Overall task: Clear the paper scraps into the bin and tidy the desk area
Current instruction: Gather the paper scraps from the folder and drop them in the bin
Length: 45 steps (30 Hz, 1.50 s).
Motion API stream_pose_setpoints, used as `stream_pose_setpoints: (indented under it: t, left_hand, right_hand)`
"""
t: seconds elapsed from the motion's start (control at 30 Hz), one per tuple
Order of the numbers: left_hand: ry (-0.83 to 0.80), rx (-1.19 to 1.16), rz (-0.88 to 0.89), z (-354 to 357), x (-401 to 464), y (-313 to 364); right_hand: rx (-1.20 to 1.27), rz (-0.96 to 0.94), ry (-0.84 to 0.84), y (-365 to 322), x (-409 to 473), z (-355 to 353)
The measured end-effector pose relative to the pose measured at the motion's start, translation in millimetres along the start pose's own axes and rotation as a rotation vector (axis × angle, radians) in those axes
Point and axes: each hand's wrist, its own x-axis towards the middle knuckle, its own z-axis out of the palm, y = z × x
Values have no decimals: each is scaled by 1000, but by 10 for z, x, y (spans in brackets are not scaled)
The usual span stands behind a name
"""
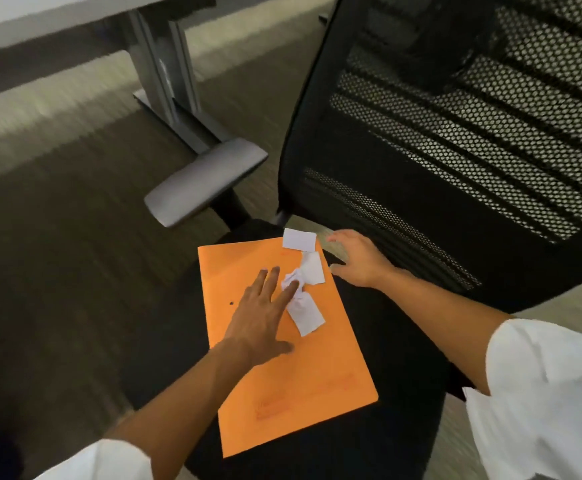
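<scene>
The person's white sleeves point(542, 393) frame the bottom of the view, both forearms reaching out over an orange folder point(282, 375) that lies flat on the black seat point(397, 358) of an office chair. The left hand point(260, 313) lies flat on the folder's middle, fingers straight and spread, holding nothing; its fingertips touch a crumpled white paper scrap point(291, 280). Just right of that hand, a flat scrap point(305, 315) rests on the folder, touching the crumpled one. Another flat scrap point(313, 268) lies near the folder's far right edge, and a fourth scrap point(299, 239) overhangs its far right corner. The right hand point(355, 258) hovers just right of that far corner, fingers relaxed and spread wide, gripping nothing. Beyond the folder's left side stands the grey armrest point(206, 181); to the right rises the black mesh backrest point(455, 133). Farthest off, a grey desk leg point(164, 64) stands on blurred carpet.
</scene>
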Motion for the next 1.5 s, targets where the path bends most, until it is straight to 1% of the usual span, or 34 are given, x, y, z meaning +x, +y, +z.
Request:
stream_pose_setpoints:
  t: [0.1,0.2,0.3,0.4,0.53,0.67,0.73,0.83,0.87,0.93,1.07,1.17,1.23,1.3,1.37,1.43,1.5]
  left_hand:
    - [-46,23,10,33,271,99]
    - [-68,35,23,100,468,98]
    - [-65,34,78,181,556,89]
    - [-18,27,118,249,621,101]
    - [73,-3,97,321,635,145]
    - [162,72,108,322,596,250]
    - [214,100,68,305,579,289]
    - [150,-176,-100,311,622,348]
    - [155,-261,-158,290,643,364]
    - [190,-382,-253,234,663,375]
    - [294,-631,-347,182,706,355]
    - [305,-736,-444,151,765,299]
    - [303,-762,-458,139,786,230]
    - [294,-779,-457,139,773,146]
    - [287,-848,-487,132,739,85]
    - [273,-1062,-561,89,690,40]
    - [261,-1355,-633,23,627,-4]
  right_hand:
    - [-103,-82,-156,31,179,23]
    - [-135,-108,-194,18,349,61]
    - [-175,-139,-230,27,495,84]
    - [-246,-189,-293,103,650,139]
    - [-275,-256,-374,191,717,352]
    - [-309,-277,-343,227,716,421]
    - [-287,-276,-309,211,671,419]
    - [-190,-208,-223,185,606,413]
    - [-170,-190,-186,173,592,411]
    - [-157,-190,-125,126,562,420]
    - [-29,-164,-31,126,415,519]
    - [170,-80,42,219,347,543]
    - [340,27,77,256,318,520]
    - [521,157,26,310,293,513]
    - [678,276,-90,356,208,490]
    - [751,343,-174,389,133,493]
    - [789,376,-180,401,64,503]
